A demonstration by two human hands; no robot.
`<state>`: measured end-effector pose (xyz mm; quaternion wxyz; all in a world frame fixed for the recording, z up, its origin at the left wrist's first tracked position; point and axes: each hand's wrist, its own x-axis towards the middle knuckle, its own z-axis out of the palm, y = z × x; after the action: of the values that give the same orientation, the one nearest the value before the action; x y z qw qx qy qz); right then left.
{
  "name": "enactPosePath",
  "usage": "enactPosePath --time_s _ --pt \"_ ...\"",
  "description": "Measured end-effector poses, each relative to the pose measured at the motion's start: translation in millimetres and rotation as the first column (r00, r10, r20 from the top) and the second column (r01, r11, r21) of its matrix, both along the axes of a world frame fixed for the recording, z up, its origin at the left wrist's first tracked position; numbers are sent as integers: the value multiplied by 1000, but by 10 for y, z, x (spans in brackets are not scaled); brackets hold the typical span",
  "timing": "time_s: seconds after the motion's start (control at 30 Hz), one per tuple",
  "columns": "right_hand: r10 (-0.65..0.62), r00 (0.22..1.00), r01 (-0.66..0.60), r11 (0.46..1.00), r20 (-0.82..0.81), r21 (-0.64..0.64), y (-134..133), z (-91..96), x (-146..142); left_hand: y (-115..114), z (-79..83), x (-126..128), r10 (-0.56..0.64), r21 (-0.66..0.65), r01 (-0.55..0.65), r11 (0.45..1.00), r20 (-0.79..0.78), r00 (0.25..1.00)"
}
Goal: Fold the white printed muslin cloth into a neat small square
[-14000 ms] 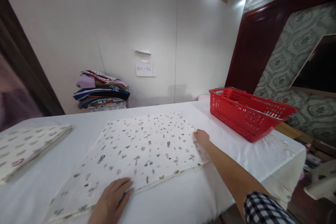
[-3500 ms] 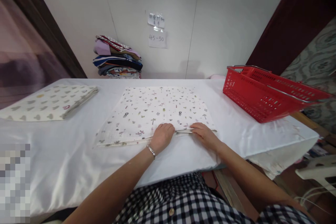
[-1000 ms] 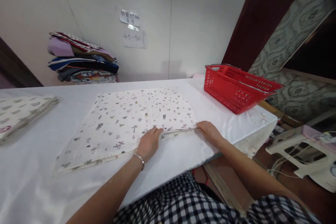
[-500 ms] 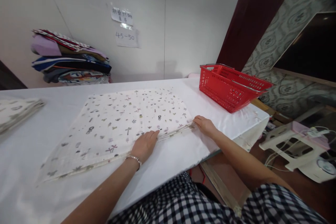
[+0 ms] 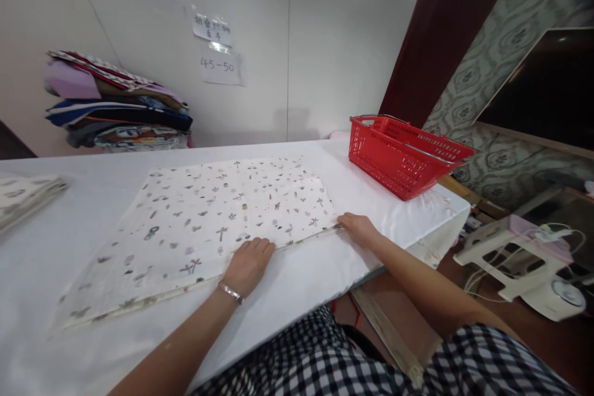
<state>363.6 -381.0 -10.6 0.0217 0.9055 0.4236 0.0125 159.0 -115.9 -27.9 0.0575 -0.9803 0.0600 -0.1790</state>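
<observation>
A white cloth (image 5: 208, 216) printed with small plants and animals lies spread flat in layers on the table. My left hand (image 5: 248, 265), with a bracelet at its wrist, is closed over the middle of its near edge, fingers on top and thumb hidden. At the near right corner, my right hand (image 5: 358, 229) pinches the same edge between bent fingers. Between my hands the layered edge runs fairly straight. The cloth's left end spreads towards me on the table.
The table (image 5: 297, 288) has a white cover. Another printed folded cloth (image 5: 28, 198) lies at far left. A stack of folded fabrics (image 5: 123, 105) stands by the wall. A red basket (image 5: 403, 154) sits back right; a white stool (image 5: 515, 253) with cables stands beyond the table.
The near edge between my hands has become smoother and flatter, its loose layers now lined up. Both hands keep their hold on the edge. The view has shifted slightly.
</observation>
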Motion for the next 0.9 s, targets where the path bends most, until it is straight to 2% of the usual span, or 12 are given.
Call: enactPosePath --time_s 0.1,0.27,0.4,0.77,0.9 --pt "30 1000 -30 999 -3 22 -83 -53 -45 -37 -35 -19 23 -30 -24 999 -36 999" --pt "131 991 -130 991 -34 26 -90 49 -30 -45 25 -14 62 -45 -66 997 -97 993" --pt "210 977 -210 978 -41 -7 -95 113 -24 -41 12 -8 88 -91 -97 991 -102 991" --pt "202 979 -201 969 -8 -147 -48 116 20 -49 -2 28 121 -71 -129 989 -98 988" --pt "167 986 -164 980 20 -112 -88 123 31 -66 14 24 114 -62 -120 991 -85 990"
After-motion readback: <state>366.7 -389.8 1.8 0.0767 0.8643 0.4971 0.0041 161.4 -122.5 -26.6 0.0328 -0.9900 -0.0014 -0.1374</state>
